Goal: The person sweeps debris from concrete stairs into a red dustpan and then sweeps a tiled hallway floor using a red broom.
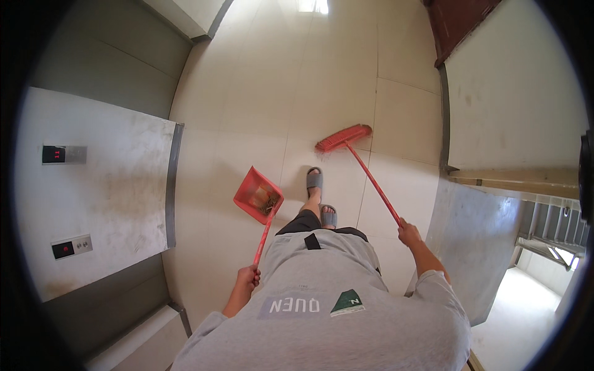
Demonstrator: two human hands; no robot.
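My left hand (pixel 249 278) is closed round the red handle of a long-handled dustpan (pixel 246 190), whose red pan is at the left of my feet. Some brownish debris lies inside the pan, near the handle's foot. In my right hand (pixel 410 233) is the upper part of a red broom's handle. The broom head (pixel 344 138) has red bristles and rests on the tiled floor (pixel 260 102) ahead of my feet, slanting up to the right. Fine bits, perhaps dust or hair, show beside the lower left end of its bristles.
Left is a smudged white wall (pixel 116 181) with two elevator panels (pixel 64 155) between grey doors (pixel 111 51). A dark red door or frame (pixel 459 23) stands at the upper right. Below it are a white wall (pixel 515 102), an opening and metal stair railings (pixel 552 222). I wear grey slides (pixel 314 180).
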